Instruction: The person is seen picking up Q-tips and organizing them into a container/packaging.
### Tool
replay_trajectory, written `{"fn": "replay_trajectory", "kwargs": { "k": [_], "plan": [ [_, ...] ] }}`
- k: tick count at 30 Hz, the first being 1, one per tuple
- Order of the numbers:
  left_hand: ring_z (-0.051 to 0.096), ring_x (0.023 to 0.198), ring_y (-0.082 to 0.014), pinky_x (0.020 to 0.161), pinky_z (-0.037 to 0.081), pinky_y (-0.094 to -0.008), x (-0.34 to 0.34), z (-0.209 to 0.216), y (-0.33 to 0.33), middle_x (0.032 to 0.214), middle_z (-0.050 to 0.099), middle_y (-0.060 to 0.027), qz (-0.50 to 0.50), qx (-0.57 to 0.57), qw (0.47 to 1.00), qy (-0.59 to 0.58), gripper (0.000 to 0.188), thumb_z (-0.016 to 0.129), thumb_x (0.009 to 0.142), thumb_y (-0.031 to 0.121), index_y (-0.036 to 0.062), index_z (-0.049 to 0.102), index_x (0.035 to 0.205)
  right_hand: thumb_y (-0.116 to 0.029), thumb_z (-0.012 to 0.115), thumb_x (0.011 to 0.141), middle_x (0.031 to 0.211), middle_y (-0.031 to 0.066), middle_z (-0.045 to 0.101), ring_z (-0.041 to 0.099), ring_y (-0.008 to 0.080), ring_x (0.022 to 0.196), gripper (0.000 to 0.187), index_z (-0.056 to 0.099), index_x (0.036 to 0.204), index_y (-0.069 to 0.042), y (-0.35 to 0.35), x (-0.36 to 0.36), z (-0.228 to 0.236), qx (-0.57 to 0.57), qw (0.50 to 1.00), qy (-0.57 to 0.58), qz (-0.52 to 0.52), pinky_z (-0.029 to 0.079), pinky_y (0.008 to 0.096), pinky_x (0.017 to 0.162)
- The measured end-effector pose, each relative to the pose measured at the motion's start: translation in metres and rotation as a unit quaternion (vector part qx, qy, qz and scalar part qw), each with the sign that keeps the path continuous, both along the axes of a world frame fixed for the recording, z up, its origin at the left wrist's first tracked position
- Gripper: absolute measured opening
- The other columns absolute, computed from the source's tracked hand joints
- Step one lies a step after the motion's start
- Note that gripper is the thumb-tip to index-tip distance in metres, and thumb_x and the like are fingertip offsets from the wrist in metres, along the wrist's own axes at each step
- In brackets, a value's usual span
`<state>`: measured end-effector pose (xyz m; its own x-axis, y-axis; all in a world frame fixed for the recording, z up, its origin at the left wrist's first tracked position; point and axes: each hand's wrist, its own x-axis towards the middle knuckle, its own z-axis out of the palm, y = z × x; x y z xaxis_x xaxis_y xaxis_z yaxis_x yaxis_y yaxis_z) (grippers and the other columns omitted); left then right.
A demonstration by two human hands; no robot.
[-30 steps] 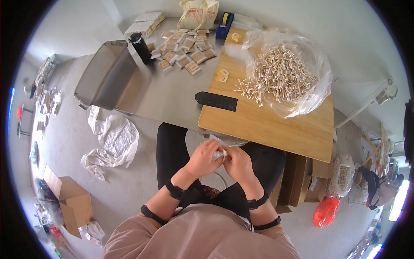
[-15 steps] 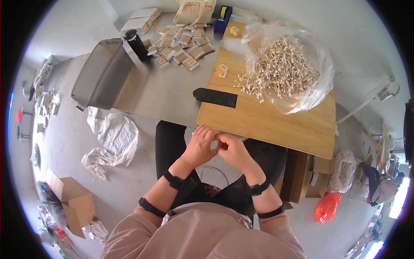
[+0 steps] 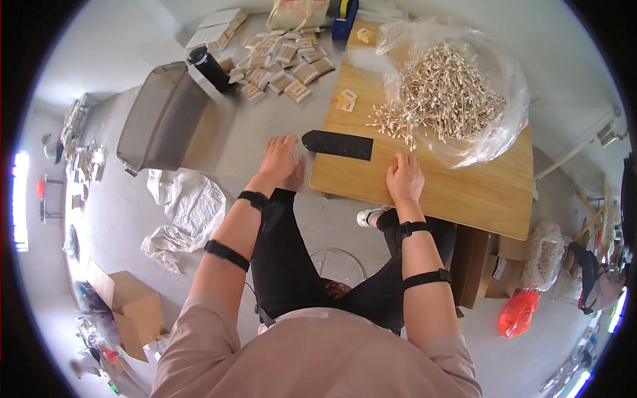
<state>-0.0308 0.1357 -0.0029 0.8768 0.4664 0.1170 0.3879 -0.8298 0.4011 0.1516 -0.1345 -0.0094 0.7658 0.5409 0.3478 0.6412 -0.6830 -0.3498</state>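
My left hand (image 3: 280,156) is over the front edge of the grey metal table, fingers curled. Beside its blurred thumb shows a faint see-through patch that I cannot make out. Loosely closed, my right hand (image 3: 405,178) rests at the front edge of the wooden board (image 3: 458,199), with nothing visible in it. Between the two hands a flat black strip (image 3: 338,144) lies across the board's left edge. Behind my right hand, a large heap of cotton swabs (image 3: 451,93) spreads out of an opened clear plastic bag (image 3: 511,113).
Small packs of swabs (image 3: 282,63) are piled at the back, near a black bottle (image 3: 209,69) and a grey bin (image 3: 159,119). Yellow-and-white cards (image 3: 346,100) lie on the board. A blue tape dispenser (image 3: 344,20) stands behind. White sacking (image 3: 192,209) lies on the floor.
My hands were together over my lap and have parted. The left went forward and left to the metal table; the right went right and up to the board's edge. My knees have spread.
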Motion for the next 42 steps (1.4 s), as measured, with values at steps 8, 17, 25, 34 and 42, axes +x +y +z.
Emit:
{"fn": "replay_trajectory", "kwargs": {
  "k": [8, 17, 25, 34, 42],
  "plan": [
    [0.053, 0.112, -0.0366, 0.099, 0.04, -0.0445, 0.033, -0.018, 0.021, 0.107, 0.062, -0.0141, -0.044, -0.004, 0.999, 0.008, 0.037, 0.072, 0.071, 0.008, 0.0074, 0.057, 0.105, -0.01, 0.061, 0.078, 0.088, 0.0101, 0.059, 0.062, 0.0312, 0.081, 0.016, 0.055, 0.093, -0.01, -0.001, 0.002, 0.0, -0.011, 1.0, 0.009, -0.009, 0.051, 0.043, 0.067],
    [0.051, 0.115, -0.0348, 0.109, 0.033, -0.0467, 0.055, 0.01, 0.011, 0.114, 0.057, -0.0137, -0.135, 0.093, 0.985, 0.058, 0.043, 0.064, 0.07, 0.002, 0.0076, 0.054, 0.111, -0.01, 0.061, 0.079, 0.087, 0.0112, 0.058, 0.062, 0.0314, 0.082, 0.016, 0.053, 0.093, -0.009, 0.002, 0.0, 0.003, -0.004, 1.0, 0.025, -0.001, 0.052, 0.0429, 0.069],
    [0.045, 0.125, -0.0306, 0.114, 0.027, -0.045, 0.067, 0.032, -0.017, 0.121, 0.054, -0.0123, -0.14, 0.106, 0.973, 0.15, 0.06, 0.069, 0.066, 0.004, 0.0041, 0.051, 0.124, -0.01, 0.061, 0.08, 0.087, 0.0114, 0.059, 0.062, 0.0305, 0.085, 0.013, 0.054, 0.09, -0.008, 0.001, -0.001, 0.006, 0.007, 0.999, 0.047, -0.007, 0.052, 0.0419, 0.072],
    [0.044, 0.13, -0.0267, 0.117, 0.024, -0.0475, 0.072, 0.045, -0.02, 0.13, 0.053, -0.0106, -0.196, 0.06, 0.969, 0.138, 0.07, 0.067, 0.07, 0.003, 0.0061, 0.045, 0.136, -0.01, 0.063, 0.078, 0.086, 0.0107, 0.057, 0.062, 0.03, 0.084, 0.014, 0.053, 0.088, -0.008, 0.001, 0.0, 0.004, 0.02, 0.999, 0.032, -0.001, 0.052, 0.0408, 0.072],
    [0.048, 0.127, -0.0282, 0.117, 0.027, -0.0469, 0.074, 0.042, -0.009, 0.131, 0.055, -0.0119, -0.23, 0.02, 0.96, 0.158, 0.076, 0.078, 0.072, 0.012, 0.0101, 0.042, 0.139, -0.011, 0.064, 0.078, 0.084, 0.0104, 0.056, 0.062, 0.0291, 0.083, 0.015, 0.052, 0.087, -0.009, 0.002, -0.001, 0.003, 0.023, 0.999, 0.025, -0.004, 0.052, 0.0404, 0.07]
  ]
}}
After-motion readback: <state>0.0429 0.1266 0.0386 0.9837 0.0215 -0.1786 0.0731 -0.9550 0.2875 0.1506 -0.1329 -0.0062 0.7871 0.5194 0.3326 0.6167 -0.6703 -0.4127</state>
